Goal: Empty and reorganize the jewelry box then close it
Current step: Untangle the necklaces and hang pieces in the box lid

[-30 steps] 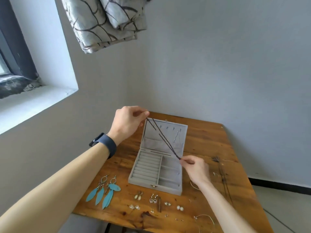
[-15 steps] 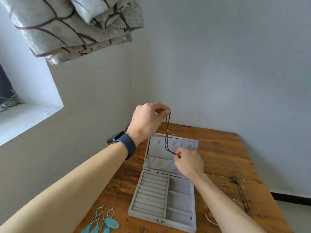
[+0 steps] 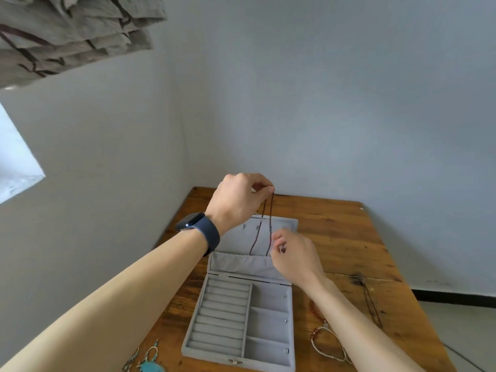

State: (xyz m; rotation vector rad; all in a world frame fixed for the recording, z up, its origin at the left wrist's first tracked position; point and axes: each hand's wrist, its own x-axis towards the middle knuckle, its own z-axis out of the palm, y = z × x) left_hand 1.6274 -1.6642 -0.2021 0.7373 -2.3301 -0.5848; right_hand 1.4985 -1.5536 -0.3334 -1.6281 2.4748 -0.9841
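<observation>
The jewelry box [image 3: 214,355] lies open on the worktop [image 3: 335,232], its tray compartments bare. A dark necklace [image 3: 270,224] hangs in front of the raised lid [image 3: 236,237], its lower end dropping towards the lid pocket. The left hand [image 3: 239,200] pinches the top of the cord between thumb and forefinger. The right hand [image 3: 295,256] curls beside one strand; I cannot tell whether it pinches it. This looks like refilling: next, the loop needs hooking onto the lid. No writing is readable.
</observation>
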